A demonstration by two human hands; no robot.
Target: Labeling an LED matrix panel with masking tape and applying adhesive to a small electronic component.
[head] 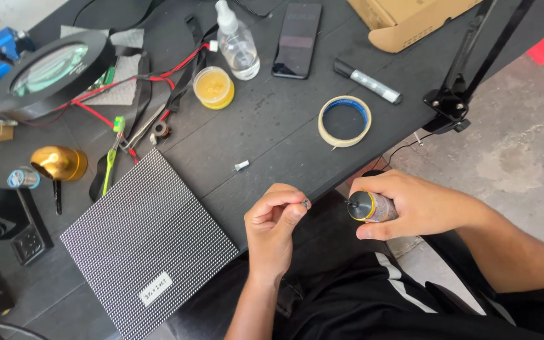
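My left hand [274,221] is held over my lap just off the table's front edge, pinching a tiny dark part [306,203] between thumb and forefinger. My right hand [410,204] is a short way to its right, wrapped around a small cylindrical can [370,207] with a yellow rim and a black nozzle that points toward the left hand. A small gap separates the part from the nozzle. A little white cap [242,165] lies on the black table [272,132] just beyond my left hand.
A dotted LED panel [146,242] lies at the front left. Further back sit a tape roll [344,121], marker [368,82], phone [296,39], spray bottle [237,43], yellow jar [213,87], magnifier lamp [48,72], red wires, tweezers, green toothbrush [112,154], brass holder [59,163], cardboard box [404,19].
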